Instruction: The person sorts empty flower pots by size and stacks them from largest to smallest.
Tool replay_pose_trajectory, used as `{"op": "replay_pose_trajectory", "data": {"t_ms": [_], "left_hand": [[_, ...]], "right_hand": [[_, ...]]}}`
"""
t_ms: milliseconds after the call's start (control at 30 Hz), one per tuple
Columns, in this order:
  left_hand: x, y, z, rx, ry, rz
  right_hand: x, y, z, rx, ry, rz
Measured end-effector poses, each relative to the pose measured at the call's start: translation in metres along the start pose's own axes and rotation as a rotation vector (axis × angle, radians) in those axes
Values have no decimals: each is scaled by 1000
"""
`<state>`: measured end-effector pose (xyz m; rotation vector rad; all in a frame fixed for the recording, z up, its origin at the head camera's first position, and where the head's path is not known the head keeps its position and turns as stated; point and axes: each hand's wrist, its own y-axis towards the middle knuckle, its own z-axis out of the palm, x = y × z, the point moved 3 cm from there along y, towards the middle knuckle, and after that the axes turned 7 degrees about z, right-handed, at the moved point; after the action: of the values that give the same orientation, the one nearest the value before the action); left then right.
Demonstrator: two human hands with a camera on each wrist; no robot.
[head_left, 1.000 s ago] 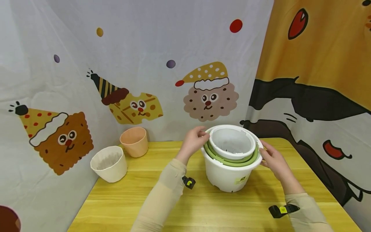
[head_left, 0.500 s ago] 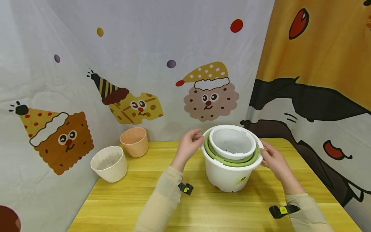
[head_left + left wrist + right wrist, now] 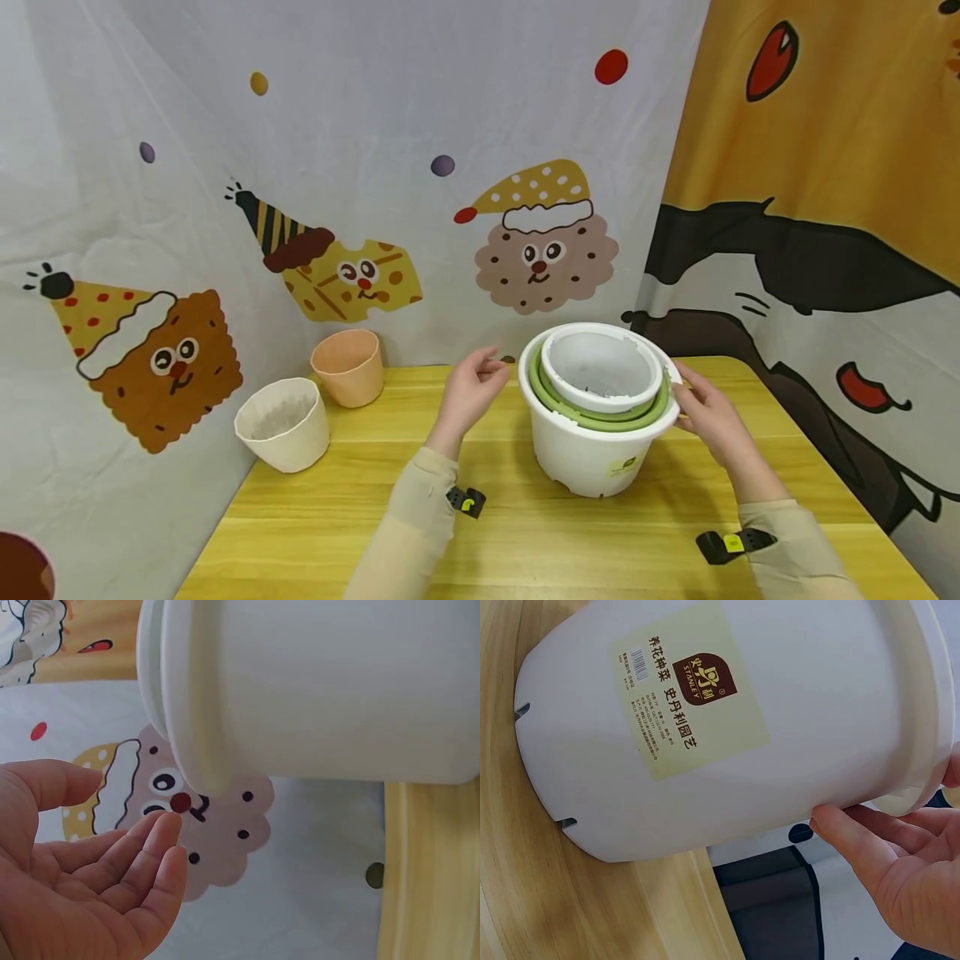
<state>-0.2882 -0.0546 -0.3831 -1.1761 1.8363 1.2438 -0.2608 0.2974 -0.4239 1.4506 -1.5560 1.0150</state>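
Note:
A large white flowerpot [image 3: 573, 458] stands upright on the table, with a green pot [image 3: 555, 403] nested in it and a smaller white pot [image 3: 600, 362] innermost. My right hand [image 3: 708, 417] grips the large pot's rim at its right side. In the right wrist view, fingers [image 3: 855, 847] lie under the rim against the wall, and a printed label [image 3: 694, 690] shows on the pot. To the left of the stack, my left hand [image 3: 467, 396] hangs in the air, apart from the rim, holding nothing. Its fingers are loosely bent in the left wrist view.
A cream faceted pot [image 3: 288, 446] and a peach pot [image 3: 352, 385] stand at the table's left side, near the back. Behind the wooden table [image 3: 540, 550] hangs a cartoon-printed cloth [image 3: 360, 75], which also runs along the right side.
My left hand has drawn away from the rim of the nested pots, moving left and slightly down. The right hand and the pots have stayed in place.

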Motion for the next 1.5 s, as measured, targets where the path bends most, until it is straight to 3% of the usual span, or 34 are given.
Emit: {"op": "replay_pose_trajectory", "data": {"t_ms": [267,433,933,1200,1500], "left_hand": [[15,-9,-1,6,3,-19],[26,-16,0,14,52,-27],[53,-36,-3,94,147,-67],[68,-44,-12,77,217,-73],[81,-48,-29,-5,348,-82]], "right_hand": [[0,1,0,2,10,6],[1,0,0,6,16,0],[1,0,0,-8,19,-9],[1,0,0,-4,22,-8],[2,-1,0,-5,17,-3]]}}
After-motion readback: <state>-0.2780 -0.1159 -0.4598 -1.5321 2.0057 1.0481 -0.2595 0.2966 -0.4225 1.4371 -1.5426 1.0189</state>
